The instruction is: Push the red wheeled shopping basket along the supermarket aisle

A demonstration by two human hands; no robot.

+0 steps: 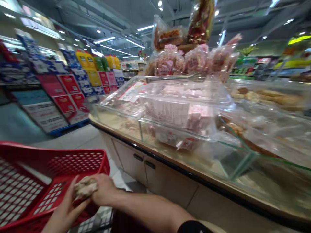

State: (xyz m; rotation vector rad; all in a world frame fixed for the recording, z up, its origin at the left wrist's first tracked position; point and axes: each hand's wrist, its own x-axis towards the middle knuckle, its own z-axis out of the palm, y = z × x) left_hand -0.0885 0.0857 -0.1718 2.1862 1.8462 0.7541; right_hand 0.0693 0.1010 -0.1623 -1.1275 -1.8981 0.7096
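Observation:
Between my two hands is a pale, lumpy item point(85, 187) with a darker lower part. It is blurred, and I cannot make out its kind. My left hand point(66, 207) grips it from the left, thumb along its lower side. From the right my right hand point(104, 189) closes on it, the fingers partly hidden. Both hands are over the near right end of a red shopping basket point(80, 152) with lattice walls.
To the right runs a counter point(170, 184) with a dark edge. Clear plastic covers point(184, 106) enclose wrapped goods, and bagged snacks point(167, 63) are piled above. Red cartons point(69, 84) and yellow jugs point(85, 60) are stacked at the left. Tiled floor point(82, 136) lies between.

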